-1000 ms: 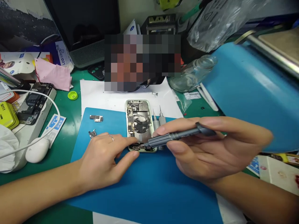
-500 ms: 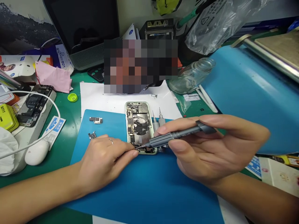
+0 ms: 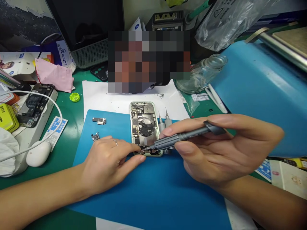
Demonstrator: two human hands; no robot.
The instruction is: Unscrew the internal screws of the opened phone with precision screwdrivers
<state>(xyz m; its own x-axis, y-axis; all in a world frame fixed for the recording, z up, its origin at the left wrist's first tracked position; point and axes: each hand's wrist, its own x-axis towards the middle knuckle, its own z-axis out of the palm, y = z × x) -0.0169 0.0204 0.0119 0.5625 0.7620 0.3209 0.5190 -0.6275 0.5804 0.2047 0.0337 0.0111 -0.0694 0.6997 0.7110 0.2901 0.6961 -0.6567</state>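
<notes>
Opened smartphone (image 3: pixel 147 139) lies near the middle, its 7 o'clock corner at the left hand's (image 3: pixel 103 163) thumb and forefinger, slightly parted where half a second ago they were pinched together, though I cannot tell whether they grip anything; the right hand (image 3: pixel 223 156), at 4 o'clock, stays clamped on a grey precision screwdriver (image 3: pixel 168 142) aimed at that corner. Two more drivers (image 3: pixel 168 119) sit just beside the 3 o'clock edge, two small components (image 3: pixel 100 121) towards 9. Blue mat (image 3: pixel 153 198) gives its widest room at 6 o'clock, its far edge overlapping white paper (image 3: pixel 105 99) towards 12.
</notes>
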